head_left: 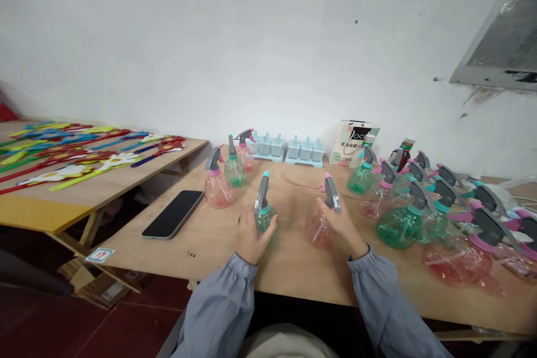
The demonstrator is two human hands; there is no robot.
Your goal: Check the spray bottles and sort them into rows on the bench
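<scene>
My left hand (250,238) is wrapped round a green spray bottle (265,214) with a grey trigger and teal collar, standing upright on the wooden table (293,268). My right hand (342,224) grips a pink spray bottle (321,224) with a grey trigger and pink nozzle, just right of the green one. Both bottles stand near the middle of the table, a hand's width apart. Grey sleeves cover both forearms.
Three more spray bottles (230,170) stand at the back left, and several lie heaped at the right (440,212). A black phone (173,213) lies at the left. Blue ice-pop moulds (287,149) and a carton (352,142) sit by the wall. A side table (62,201) holds coloured plastic clappers.
</scene>
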